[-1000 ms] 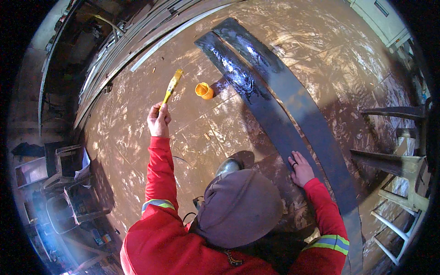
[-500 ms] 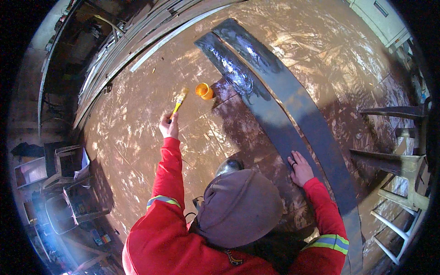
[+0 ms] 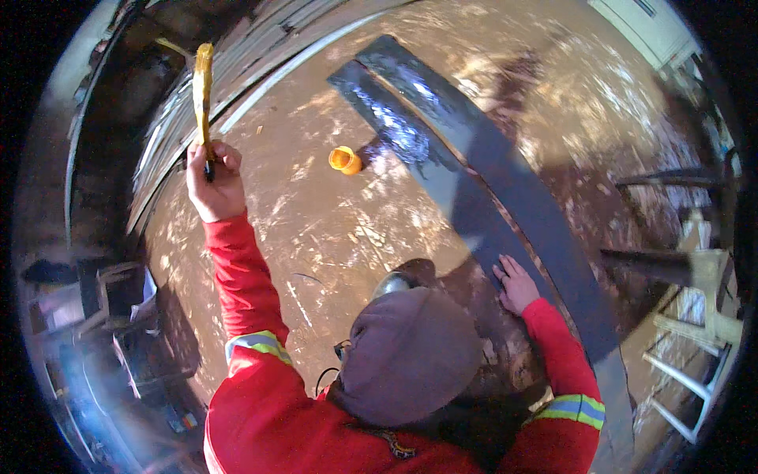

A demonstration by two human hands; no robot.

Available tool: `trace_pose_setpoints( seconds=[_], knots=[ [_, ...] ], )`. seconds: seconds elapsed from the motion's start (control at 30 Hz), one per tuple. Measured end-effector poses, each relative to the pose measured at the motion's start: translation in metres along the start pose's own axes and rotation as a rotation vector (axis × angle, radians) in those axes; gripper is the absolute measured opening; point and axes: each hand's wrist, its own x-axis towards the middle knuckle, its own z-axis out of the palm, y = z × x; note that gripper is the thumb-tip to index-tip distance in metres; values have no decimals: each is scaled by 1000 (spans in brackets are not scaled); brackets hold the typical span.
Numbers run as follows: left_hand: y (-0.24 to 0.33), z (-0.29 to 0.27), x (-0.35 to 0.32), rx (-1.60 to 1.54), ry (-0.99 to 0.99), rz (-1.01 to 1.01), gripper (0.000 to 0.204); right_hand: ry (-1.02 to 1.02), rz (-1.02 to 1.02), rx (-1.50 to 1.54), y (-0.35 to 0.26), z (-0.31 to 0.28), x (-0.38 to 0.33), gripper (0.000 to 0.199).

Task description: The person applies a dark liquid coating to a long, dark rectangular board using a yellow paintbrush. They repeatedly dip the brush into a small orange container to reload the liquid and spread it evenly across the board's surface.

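My left hand is raised at the left and closed round the dark end of a paintbrush. The brush stands upright, its yellowish bristles on top. Well to its right, a small orange cup sits on the brown floor. Two long dark strips lie side by side, a narrow gap between them: a left strip and a right strip. Their far ends look wet and shiny; the nearer parts are duller. Flat on the left strip's near part, by its outer edge, rests my right hand, fingers spread and holding nothing.
Long boards are stacked along the far left. At the lower left, dark furniture stands in shadow. A chair-like wooden frame is at the right edge, and a pale cabinet at the far right.
My left hand has swung up and leftward with the paintbrush, away from the orange cup, and now appears larger. My right hand stays on the left strip.
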Motion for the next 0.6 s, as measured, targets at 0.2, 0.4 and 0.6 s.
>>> trace_pose_setpoints(
  seconds=[0.2, 0.4, 0.6],
  knots=[
    [-116, 32, -85, 349, -275, -424, 24, -97, 60, -76, -10, -6, 5, 74],
    [-264, 29, -177, 1126, -650, -165, 29, -150, 91, -34, -12, -15, 6, 74],
    [-288, 20, -197, 1470, -712, -11, 20, -175, 84, 11, -8, -21, 4, 74]
  ],
)
